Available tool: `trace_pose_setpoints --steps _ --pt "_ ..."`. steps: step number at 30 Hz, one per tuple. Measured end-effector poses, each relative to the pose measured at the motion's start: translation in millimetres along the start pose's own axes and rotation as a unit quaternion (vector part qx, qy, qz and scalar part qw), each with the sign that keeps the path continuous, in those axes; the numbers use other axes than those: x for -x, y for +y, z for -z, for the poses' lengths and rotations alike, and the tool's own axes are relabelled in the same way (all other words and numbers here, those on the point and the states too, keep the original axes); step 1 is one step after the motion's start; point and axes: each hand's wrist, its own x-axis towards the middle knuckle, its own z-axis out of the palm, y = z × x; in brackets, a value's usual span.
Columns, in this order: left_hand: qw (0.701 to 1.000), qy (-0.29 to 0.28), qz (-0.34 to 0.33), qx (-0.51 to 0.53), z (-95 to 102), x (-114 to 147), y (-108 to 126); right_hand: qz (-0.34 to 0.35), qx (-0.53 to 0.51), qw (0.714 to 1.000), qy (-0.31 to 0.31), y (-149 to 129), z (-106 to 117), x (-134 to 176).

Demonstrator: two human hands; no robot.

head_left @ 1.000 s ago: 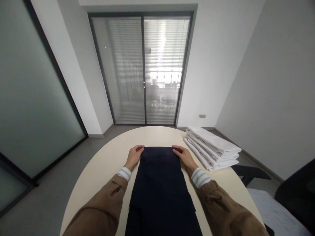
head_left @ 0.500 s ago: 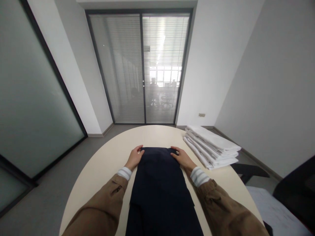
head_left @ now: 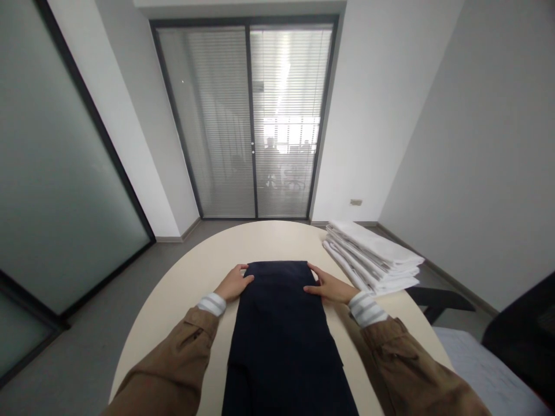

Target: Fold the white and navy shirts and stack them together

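A folded dark navy garment (head_left: 284, 335) lies lengthwise on the round table (head_left: 173, 294), its near end running out of the bottom of the view. My left hand (head_left: 234, 283) grips its far left corner, thumb on top and fingers along the edge. At the far right corner, my right hand (head_left: 332, 287) holds the cloth the same way, thumb laid on the surface. The fingertips beneath the cloth are partly hidden. The far edge between both hands looks straight and flat.
Several folded white cloths (head_left: 375, 260) form a stack at the table's right edge. Beyond it stands a black chair (head_left: 524, 335), with something pale (head_left: 481, 364) on its seat. A glass door with blinds (head_left: 254, 121) is behind the table.
Both hands have spread slightly outward and come a little toward me along the garment's sides. Its far edge now looks a bit wider and straighter. The white stack stays put.
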Motion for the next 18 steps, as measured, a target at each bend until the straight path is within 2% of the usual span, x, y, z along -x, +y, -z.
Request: trace_pose_setpoints --steps 4,9,15,18 --pt "1.0 -0.027 0.001 -0.014 5.7 5 3 -0.018 0.016 1.0 -0.013 -2 2 3" --pt "0.999 -0.005 -0.023 -0.038 3.4 12 -4 -0.021 -0.018 0.999 -0.037 -5 -3 4" --pt "0.994 -0.069 0.021 -0.077 2.6 13 -8 0.008 0.029 0.995 -0.091 3 1 0" --pt "0.993 -0.087 0.026 -0.078 4.0 14 -8 0.016 0.01 0.995 -0.1 6 3 0"
